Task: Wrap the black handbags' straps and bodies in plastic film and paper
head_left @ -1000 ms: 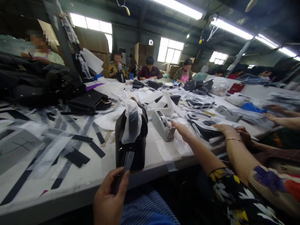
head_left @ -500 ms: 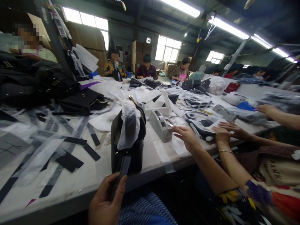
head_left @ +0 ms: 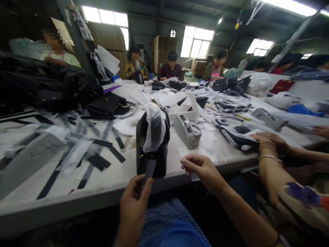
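A black handbag [head_left: 164, 156] stands upright near the table's front edge, white wrapping [head_left: 155, 132] bunched around its handle. My left hand [head_left: 136, 197] pinches a dark strap [head_left: 149, 168] hanging from the bag's near end; a clear film seems to cover it. My right hand [head_left: 202, 169] is right of the bag, in front of a grey tape dispenser [head_left: 187, 132] and apart from it. Its thumb and fingertips are pressed together; whatever is between them is too small to make out.
Black straps in clear film [head_left: 99, 161] lie left of the bag, beside another tape dispenser [head_left: 38, 152]. Black bags pile up [head_left: 51, 82] at far left. At right, a co-worker's hands [head_left: 268, 140] rest on a wrapped black piece [head_left: 239, 135]. Other people sit across the table.
My right hand has left the tape dispenser and come nearer the bag, its fingers closing together. My left hand still holds the strap. The view has turned left.
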`<state>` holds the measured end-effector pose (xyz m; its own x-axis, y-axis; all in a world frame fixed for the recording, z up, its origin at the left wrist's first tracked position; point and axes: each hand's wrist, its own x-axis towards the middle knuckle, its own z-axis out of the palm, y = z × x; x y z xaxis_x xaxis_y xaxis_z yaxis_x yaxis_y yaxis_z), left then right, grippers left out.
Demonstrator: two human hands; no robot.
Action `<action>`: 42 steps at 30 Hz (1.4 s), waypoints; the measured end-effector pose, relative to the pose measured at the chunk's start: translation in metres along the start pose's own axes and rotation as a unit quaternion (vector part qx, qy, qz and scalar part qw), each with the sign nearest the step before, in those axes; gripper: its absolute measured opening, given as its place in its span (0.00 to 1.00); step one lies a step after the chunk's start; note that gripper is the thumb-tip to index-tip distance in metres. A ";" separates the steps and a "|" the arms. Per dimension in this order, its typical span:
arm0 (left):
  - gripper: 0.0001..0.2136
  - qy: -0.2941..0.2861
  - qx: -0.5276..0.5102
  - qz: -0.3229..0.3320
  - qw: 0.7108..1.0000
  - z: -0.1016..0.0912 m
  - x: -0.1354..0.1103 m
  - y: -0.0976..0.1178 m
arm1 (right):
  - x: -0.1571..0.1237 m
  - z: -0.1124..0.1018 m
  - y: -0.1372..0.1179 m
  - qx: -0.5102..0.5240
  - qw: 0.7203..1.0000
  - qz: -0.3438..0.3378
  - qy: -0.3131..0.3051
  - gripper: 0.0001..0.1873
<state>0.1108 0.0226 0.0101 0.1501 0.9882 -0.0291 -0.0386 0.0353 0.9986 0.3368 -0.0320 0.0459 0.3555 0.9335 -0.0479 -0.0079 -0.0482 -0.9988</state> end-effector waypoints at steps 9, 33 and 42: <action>0.09 -0.043 0.025 0.068 0.996 -0.004 -0.003 -0.004 | -0.001 0.095 -0.012 -0.044 0.998 -0.022 -0.049 0.15; 0.19 -0.150 -0.167 -0.223 0.949 -0.012 -0.002 0.005 | 0.008 0.098 0.026 -0.020 0.993 -0.077 -0.092 0.10; 0.22 -0.196 -0.158 -0.232 0.940 -0.006 -0.008 0.009 | 0.010 0.101 0.017 -0.045 0.994 -0.026 -0.093 0.07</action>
<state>0.1034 0.0155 0.0192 0.5737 0.7270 -0.3772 -0.1611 0.5517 0.8183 0.2461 0.0125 0.0272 0.1734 0.9848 -0.0063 0.0928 -0.0227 -0.9954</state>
